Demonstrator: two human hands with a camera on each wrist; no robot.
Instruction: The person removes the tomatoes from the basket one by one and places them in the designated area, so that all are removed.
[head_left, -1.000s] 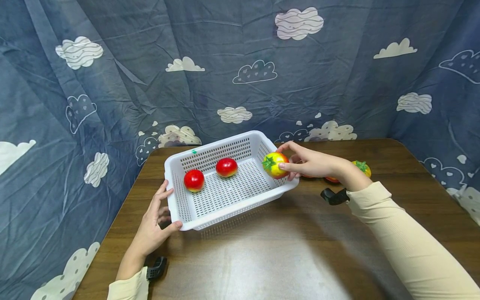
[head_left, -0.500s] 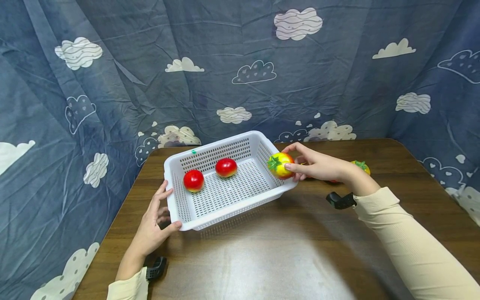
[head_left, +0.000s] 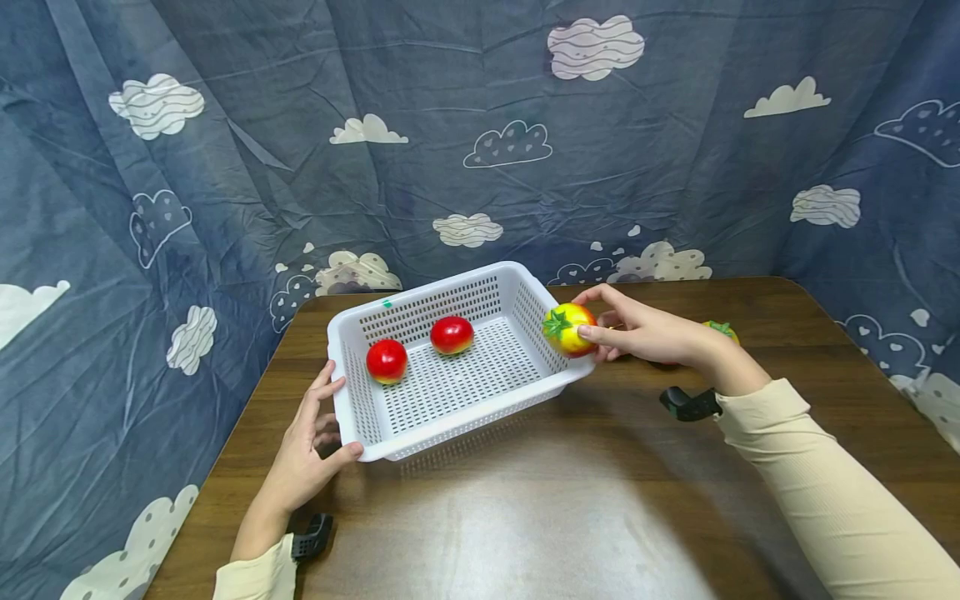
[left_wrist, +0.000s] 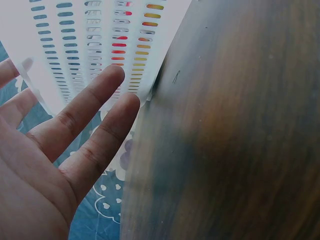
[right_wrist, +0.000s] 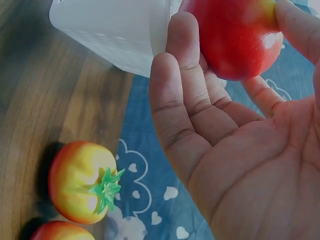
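Observation:
My right hand (head_left: 648, 332) pinches a shiny toy tomato (head_left: 568, 330) between thumb and fingertips, at the right end of a white perforated basket (head_left: 450, 432). The tomato's yellow side and green leafy top face left; its red underside (right_wrist: 235, 40) fills the upper part of the right wrist view. My left hand (head_left: 300, 462) rests against the basket's left end, thumb and fingertips spread along the rim. Two straight fingers (left_wrist: 97, 145) lie below the rim outside the slotted wall in the left wrist view. Inside the basket sit two red toy tomatoes, one left (head_left: 387, 362), one farther back (head_left: 452, 335).
Behind my right wrist, another toy tomato (head_left: 724, 330) shows partly on the brown wooden table (head_left: 480, 533). The right wrist view has one with its green top (right_wrist: 82, 182) beside the cut-off edge of another (right_wrist: 62, 232). A blue cloud-print curtain (head_left: 420, 208) surrounds the table's back and sides.
My right hand has drifted slightly right with the tomato, from over the basket's inside toward its right rim. My left hand, the basket and the two tomatoes in it stay put.

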